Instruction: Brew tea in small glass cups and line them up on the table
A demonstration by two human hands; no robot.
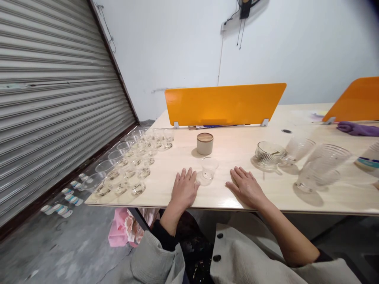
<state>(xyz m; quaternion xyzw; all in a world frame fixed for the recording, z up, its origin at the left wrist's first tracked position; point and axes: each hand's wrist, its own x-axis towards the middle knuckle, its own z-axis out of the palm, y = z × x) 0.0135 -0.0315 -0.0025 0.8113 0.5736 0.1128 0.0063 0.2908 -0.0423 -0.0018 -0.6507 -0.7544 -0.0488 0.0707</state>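
My left hand (185,189) lies flat on the pale wooden table (166,169), palm down, holding nothing. Just right of its fingers stands a clear plastic cup (209,169). On the other side of that cup my right hand (244,185) also rests flat, fingers stretched out, with nothing in it. Behind the cup sits a grey round jar (205,145) with a wooden lid. A ribbed glass bowl (269,153) is farther right of my right hand; something thin lies in it, too small to name.
Clear cups (130,173) stand in rows along the left edge. At right are stacked clear cups (322,165), a tub with a blue band (368,159) and a purple cloth (358,128). An orange divider (225,104) crosses the back. White bottles (63,209) stand on the floor.
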